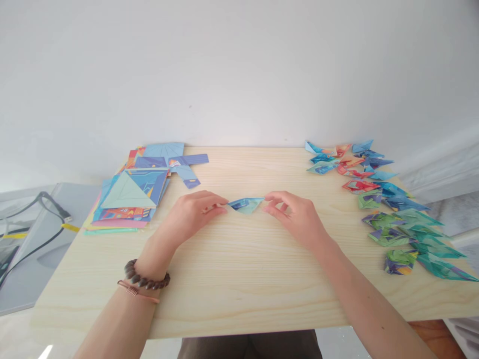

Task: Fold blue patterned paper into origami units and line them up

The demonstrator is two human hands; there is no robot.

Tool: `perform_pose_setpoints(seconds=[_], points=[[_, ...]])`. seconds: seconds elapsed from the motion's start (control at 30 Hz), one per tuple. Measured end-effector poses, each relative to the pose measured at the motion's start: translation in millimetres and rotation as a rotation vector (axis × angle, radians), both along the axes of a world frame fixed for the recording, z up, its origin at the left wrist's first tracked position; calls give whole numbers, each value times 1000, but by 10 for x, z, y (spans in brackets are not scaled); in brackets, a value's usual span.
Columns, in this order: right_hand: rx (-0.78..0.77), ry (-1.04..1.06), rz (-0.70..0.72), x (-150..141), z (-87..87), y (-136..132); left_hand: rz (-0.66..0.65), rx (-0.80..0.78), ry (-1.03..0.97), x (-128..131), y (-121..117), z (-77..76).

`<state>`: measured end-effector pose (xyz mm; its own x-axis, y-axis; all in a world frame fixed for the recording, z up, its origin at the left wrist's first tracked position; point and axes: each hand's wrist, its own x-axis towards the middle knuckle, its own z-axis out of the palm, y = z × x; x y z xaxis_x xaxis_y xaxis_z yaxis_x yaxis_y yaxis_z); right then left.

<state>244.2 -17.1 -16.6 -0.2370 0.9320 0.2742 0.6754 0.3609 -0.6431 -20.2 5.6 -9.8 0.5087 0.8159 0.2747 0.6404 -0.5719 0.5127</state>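
A small blue and pale green folded paper boat (246, 205) is level between my hands, over the middle of the wooden table. My left hand (191, 213) pinches its left tip between thumb and fingers. At the opposite tip, the thumb and fingers of my right hand (295, 214) close in a similar pinch. The boat's upper edges lie close together, forming a narrow shape with pointed ends. Whether its underside touches the tabletop, I cannot tell.
On the left lies a stack of printed paper sheets (129, 189), with blue folded pieces (183, 167) beside it. Several red folded boats (359, 186), green ones (389, 237) and teal ones (441, 257) line the right side. A black cable (45, 197) rests beyond the table's left edge (69, 262).
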Motion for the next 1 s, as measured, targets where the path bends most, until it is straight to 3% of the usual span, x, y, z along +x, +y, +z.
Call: perform_pose_setpoints(seconds=[0.17,0.33,0.53,0.77,0.9,1.0], points=[[-63,60,8,30,-28,42,76,-97,-41,21,-3,-12],[-22,35,27,3,-74,73,103,-175,-20,59,-21,17],[25,52,47,-23,-81,73,30,-114,28,90,-51,51],[38,34,14,16,-22,72,16,-12,-85,67,-28,-5],[-104,-85,-130,110,-33,-112,14,52,-152,122,-38,-18],[-62,-188,-231,190,-81,-444,22,46,-183,289,-27,-32]])
